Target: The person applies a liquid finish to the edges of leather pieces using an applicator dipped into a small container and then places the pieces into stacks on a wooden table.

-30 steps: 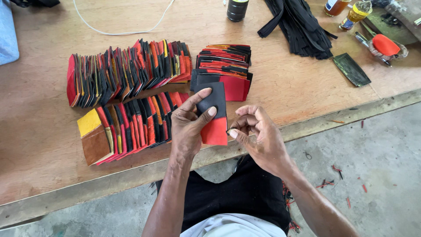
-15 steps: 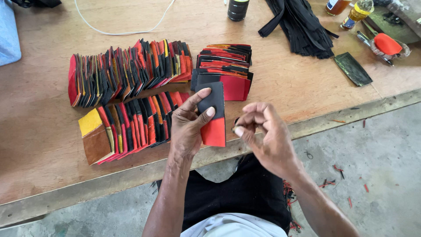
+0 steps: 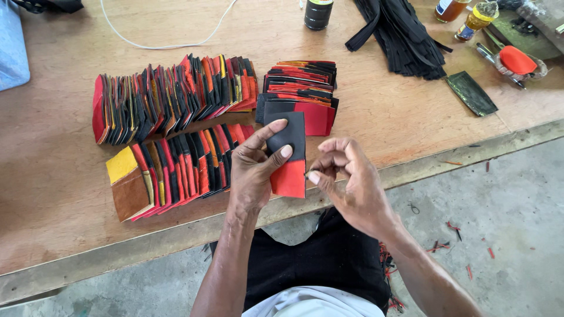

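the wooden table (image 3: 382, 117) carries everything: two long fanned rows of folded red, black and yellow pieces (image 3: 176, 94), a flat stack of the same pieces (image 3: 302, 88) just beyond the hands, a heap of black strips (image 3: 405, 35) and a dark bottle (image 3: 318, 13) at the far edge. the left hand (image 3: 255, 170) holds one black-and-red piece (image 3: 289, 158) upright over the table's near edge, thumb pressed on its face and fingers curled behind. the right hand (image 3: 352, 182) sits just beside the piece's right edge, thumb and forefinger pinched together on something too small to make out. to do this well, keep the left grip firm and the piece steady, so the pinched fingers can work squarely along that edge without slipping
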